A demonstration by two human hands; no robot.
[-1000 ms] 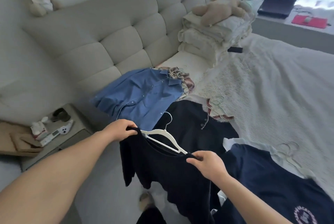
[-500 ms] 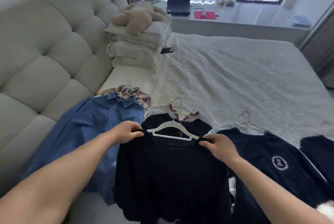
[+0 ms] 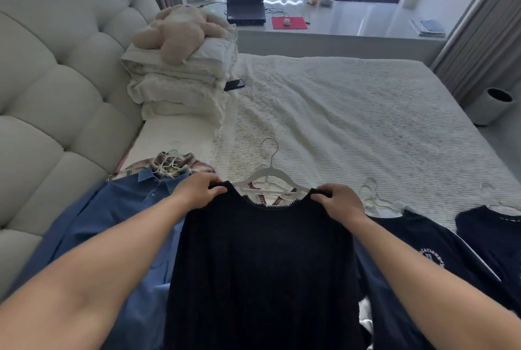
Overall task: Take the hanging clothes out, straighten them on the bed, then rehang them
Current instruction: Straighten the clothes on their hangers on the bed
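Clothes are lying in a row along the lower edge of the frame, and a black sweater (image 3: 262, 265) on a white hanger (image 3: 269, 177) is being held at lower centre, now squared up over the bed (image 3: 352, 124) where a second ago it was hanging tilted off the bedside. The left hand (image 3: 197, 194) is gripping one shoulder of the sweater, fingers curled over the knit; the right hand (image 3: 335, 203) is pinching the other shoulder the same way. The hanger, slanted a second ago, is now sitting level, its hook pointing toward the top of the frame. A blue shirt (image 3: 112, 222) is lying at lower left, a navy top (image 3: 423, 251) at lower right, each with hangers at the collar. Judging by the level hold, the sweater is being brought down to be laid flat and smoothed; rehanging appears to be not yet begun.
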